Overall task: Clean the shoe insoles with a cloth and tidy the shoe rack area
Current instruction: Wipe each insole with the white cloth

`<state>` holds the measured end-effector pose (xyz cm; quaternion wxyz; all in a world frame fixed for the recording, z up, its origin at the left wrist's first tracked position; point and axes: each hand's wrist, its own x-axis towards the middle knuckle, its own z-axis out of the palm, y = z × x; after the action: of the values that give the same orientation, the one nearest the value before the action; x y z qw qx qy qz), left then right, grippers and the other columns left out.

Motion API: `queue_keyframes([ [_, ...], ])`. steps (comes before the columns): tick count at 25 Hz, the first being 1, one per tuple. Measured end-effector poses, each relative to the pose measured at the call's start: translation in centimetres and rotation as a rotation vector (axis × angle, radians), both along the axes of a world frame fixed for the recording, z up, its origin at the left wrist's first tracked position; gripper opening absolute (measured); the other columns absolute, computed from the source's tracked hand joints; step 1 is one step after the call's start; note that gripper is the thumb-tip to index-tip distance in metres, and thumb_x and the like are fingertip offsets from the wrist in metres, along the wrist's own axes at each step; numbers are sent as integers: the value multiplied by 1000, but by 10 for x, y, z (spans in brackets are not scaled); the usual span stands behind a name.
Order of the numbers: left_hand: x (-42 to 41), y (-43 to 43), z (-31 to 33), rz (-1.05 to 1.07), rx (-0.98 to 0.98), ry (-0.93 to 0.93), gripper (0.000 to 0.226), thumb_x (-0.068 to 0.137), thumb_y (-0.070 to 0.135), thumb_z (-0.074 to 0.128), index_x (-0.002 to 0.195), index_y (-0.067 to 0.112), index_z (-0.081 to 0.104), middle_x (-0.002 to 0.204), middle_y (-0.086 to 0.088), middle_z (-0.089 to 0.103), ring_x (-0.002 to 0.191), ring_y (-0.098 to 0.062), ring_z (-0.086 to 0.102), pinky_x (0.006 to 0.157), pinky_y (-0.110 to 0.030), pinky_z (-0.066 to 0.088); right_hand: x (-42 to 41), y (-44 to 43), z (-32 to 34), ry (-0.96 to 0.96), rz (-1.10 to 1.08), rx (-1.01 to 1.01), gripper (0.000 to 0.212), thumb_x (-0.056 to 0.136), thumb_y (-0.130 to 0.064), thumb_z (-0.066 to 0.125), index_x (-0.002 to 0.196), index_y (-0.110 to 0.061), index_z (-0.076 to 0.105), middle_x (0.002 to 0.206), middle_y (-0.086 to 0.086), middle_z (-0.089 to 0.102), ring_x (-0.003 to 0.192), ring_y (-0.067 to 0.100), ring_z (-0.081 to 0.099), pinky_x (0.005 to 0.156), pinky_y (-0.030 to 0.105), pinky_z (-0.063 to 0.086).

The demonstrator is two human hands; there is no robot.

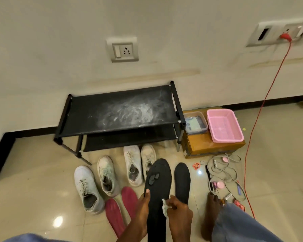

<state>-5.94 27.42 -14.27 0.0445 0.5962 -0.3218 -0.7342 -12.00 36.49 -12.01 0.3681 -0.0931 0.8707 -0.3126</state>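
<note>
A black insole is gripped at its left edge by the left hand, thumb on top. A small white cloth is pinched by the right hand against its right edge. A second insole is laid just beside it. Bare floor is seen left of the white shoes.

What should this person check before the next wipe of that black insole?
1. Left hand grips the long black foam insole: ok.
2. Right hand holds the small white cloth against it: ok.
3. Small dark bits near the insole's far end removed: not ok.
4. Two maroon insoles on the floor cleaned: cannot tell.
5. Black fabric shoe rack top free of dust: not ok.
</note>
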Motion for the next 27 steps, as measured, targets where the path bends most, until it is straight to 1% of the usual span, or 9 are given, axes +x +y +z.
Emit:
queue_keyframes([
  [2,-1,10,-59,-83,-48,-119,54,93,45,44,129,5,53,130,-13,57,114,-30,56,103,-41,42,-4,9,-40,-300,-130,71,32,74,-3,63,103,-12,71,92,-3,65,91,21,63,81,23,47],
  [5,-5,20,-121,-161,-69,-190,29,97,38,46,108,16,61,117,-11,64,104,-27,61,97,-43,48,-11,14,-91,-749,-374,18,38,71,21,49,102,6,64,69,9,65,61,27,57,48,25,48],
  [7,-12,17,-143,-234,-98,-216,26,96,39,46,105,18,59,114,-6,62,103,-25,59,97,-42,48,-17,15,-119,-846,-414,25,49,75,26,40,120,9,53,77,12,63,65,27,57,46,25,47],
  [9,-25,8,-167,-349,-134,-257,34,97,37,46,117,12,58,113,-5,61,106,-27,58,96,-41,47,-26,15,-150,-897,-449,6,53,77,26,39,127,9,47,89,13,62,75,27,58,52,27,49],
  [12,-44,-3,-203,-436,-68,-270,29,97,19,49,122,8,55,122,-14,61,107,-31,59,95,-45,49,-43,12,-191,-882,-434,25,63,77,26,39,135,2,41,101,14,60,85,26,57,60,28,49],
  [16,-64,-11,-232,-442,-7,-289,40,95,3,40,133,13,47,127,-12,56,111,-32,57,93,-40,49,-65,-1,-226,-895,-360,2,65,80,27,32,140,2,29,89,14,59,72,23,55,51,26,52],
  [20,-78,-18,-264,-401,7,-302,40,97,12,39,137,19,43,133,-11,54,113,-30,55,96,-41,48,-74,-14,-266,-817,-249,52,68,77,23,42,140,-1,33,125,22,54,97,29,54,75,33,51],
  [23,-76,-21,-271,-341,51,-309,41,97,11,39,136,22,42,130,-10,54,104,-27,57,77,-33,52,-76,-20,-289,-728,-181,81,74,73,20,52,140,-5,36,130,20,52,112,32,52,97,44,47],
  [27,-71,-23,-274,-322,61,-306,48,94,-2,36,136,20,44,126,-12,55,91,-20,53,64,-26,45,-64,-19,-290,-537,-52,109,74,76,10,59,141,-13,34,143,13,40,128,33,41,104,45,40],
])
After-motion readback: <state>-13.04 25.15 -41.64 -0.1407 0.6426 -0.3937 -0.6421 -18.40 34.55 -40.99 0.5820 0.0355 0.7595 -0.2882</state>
